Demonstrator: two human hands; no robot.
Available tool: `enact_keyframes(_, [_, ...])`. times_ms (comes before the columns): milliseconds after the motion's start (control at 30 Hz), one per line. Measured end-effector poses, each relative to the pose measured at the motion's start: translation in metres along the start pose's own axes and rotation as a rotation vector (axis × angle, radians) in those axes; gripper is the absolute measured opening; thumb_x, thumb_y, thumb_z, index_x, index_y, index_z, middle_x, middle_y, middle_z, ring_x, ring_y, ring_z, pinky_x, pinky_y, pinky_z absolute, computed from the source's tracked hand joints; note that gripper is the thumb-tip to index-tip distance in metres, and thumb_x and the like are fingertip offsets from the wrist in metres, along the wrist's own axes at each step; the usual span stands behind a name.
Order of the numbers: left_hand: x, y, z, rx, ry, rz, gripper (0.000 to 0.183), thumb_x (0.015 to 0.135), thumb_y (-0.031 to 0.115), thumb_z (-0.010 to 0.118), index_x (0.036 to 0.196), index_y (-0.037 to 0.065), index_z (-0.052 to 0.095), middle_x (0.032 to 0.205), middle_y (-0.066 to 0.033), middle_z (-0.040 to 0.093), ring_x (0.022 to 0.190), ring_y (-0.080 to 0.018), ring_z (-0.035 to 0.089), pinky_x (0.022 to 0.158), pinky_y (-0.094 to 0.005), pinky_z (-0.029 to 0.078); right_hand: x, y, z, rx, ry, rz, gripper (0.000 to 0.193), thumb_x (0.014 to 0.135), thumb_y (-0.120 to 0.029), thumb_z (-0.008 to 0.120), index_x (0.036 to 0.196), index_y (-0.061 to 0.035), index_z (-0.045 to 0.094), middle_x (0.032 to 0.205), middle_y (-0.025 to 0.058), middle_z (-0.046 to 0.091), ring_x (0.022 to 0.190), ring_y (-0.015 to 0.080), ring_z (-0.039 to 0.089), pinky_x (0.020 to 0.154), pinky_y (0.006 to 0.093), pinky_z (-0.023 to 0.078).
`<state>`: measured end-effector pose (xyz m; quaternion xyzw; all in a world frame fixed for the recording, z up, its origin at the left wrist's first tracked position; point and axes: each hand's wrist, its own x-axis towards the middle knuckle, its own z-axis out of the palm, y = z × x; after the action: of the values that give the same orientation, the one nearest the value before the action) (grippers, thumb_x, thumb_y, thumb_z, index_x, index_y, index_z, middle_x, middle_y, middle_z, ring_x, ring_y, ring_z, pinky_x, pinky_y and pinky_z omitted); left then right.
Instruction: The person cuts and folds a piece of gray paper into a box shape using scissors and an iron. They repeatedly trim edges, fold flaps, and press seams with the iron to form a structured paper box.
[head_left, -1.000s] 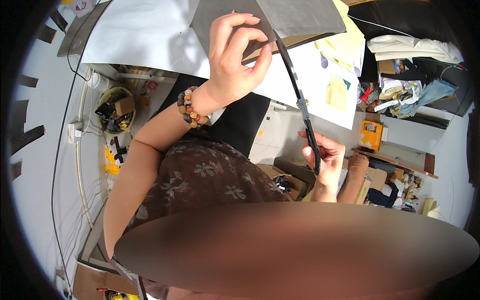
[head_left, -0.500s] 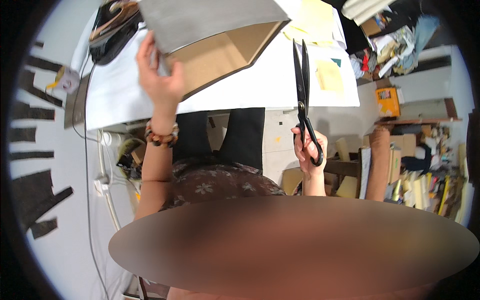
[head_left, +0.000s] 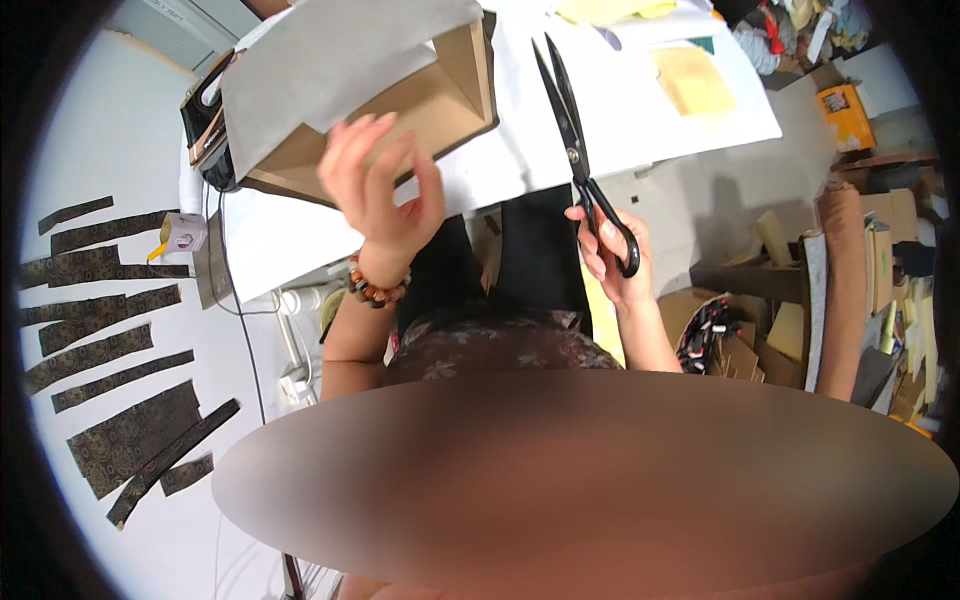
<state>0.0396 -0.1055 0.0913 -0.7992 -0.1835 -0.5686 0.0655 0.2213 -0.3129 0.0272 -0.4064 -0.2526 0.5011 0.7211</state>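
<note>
A large pair of black scissors (head_left: 572,150) is in my right hand (head_left: 618,255), fingers around the handles and blades pointing away from me over the table's near edge. The two blades stand slightly apart. My left hand (head_left: 382,185), with a beaded bracelet at the wrist, is raised with its fingers spread and slightly curled, holding nothing. Behind it lies a box (head_left: 335,75) with a grey outer face, bare tan inner walls and dark edges, its hollow side facing me. My fingers cover part of that opening; whether they touch the box I cannot tell.
The white table (head_left: 640,140) carries tan paper pieces (head_left: 695,80) at the right. A dark iron (head_left: 212,130) stands left of the box, partly hidden. Dark patterned strips (head_left: 110,275) lie on the white surface at far left, near a cup (head_left: 183,235). A brown roll (head_left: 845,290) stands right.
My left hand has come away from the box's left edge and now sits in front of its opening, fingers spread. The whole view has shifted; my right hand keeps holding the scissors.
</note>
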Motion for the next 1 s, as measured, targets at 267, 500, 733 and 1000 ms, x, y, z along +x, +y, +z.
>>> enact_keyframes(267, [-0.091, -0.009, 0.019, -0.195, -0.221, -0.447, 0.019, 0.081, -0.002, 0.070, 0.098, 0.002, 0.065, 0.103, -0.0136, 0.067, 0.095, -0.0307, 0.063, 0.084, -0.0374, 0.049, -0.012, 0.044, -0.034, -0.180, 0.212, 0.152, 0.031, 0.092, -0.022, 0.074, 0.108, 0.0046, 0.070, 0.063, -0.0080, 0.051, 0.046, -0.0007, 0.036, 0.043, 0.0189, 0.020])
enact_keyframes(500, [-0.121, -0.059, -0.016, 0.144, 0.105, -0.653, 0.080, 0.079, 0.017, 0.085, 0.137, -0.002, 0.034, 0.130, -0.0146, 0.044, 0.118, -0.0253, 0.045, 0.103, -0.0412, 0.035, -0.013, 0.068, -0.039, -0.233, 0.258, 0.216, 0.027, 0.091, -0.019, 0.076, 0.107, 0.0019, 0.072, 0.062, -0.0101, 0.051, 0.045, -0.0016, 0.035, 0.042, 0.0199, 0.019])
enact_keyframes(733, [-0.129, -0.106, -0.017, 0.167, -0.077, -0.826, 0.034, 0.086, 0.014, 0.072, 0.113, -0.002, 0.059, 0.074, -0.0133, 0.069, 0.064, -0.0263, 0.069, 0.059, -0.0345, 0.052, -0.010, 0.084, -0.024, -0.264, 0.309, 0.184, 0.034, 0.093, -0.024, 0.073, 0.110, 0.0057, 0.069, 0.064, -0.0063, 0.047, 0.046, 0.0017, 0.034, 0.043, 0.0204, 0.021])
enact_keyframes(1000, [-0.130, -0.093, -0.045, 0.108, -0.050, -0.706, 0.019, 0.091, 0.011, 0.068, 0.103, -0.003, 0.063, 0.075, -0.0106, 0.070, 0.061, -0.0145, 0.065, 0.058, -0.0271, 0.051, -0.042, 0.094, -0.029, -0.291, 0.414, 0.113, 0.031, 0.092, -0.020, 0.076, 0.110, 0.0037, 0.070, 0.061, -0.0099, 0.048, 0.047, -0.0003, 0.036, 0.044, 0.0196, 0.021])
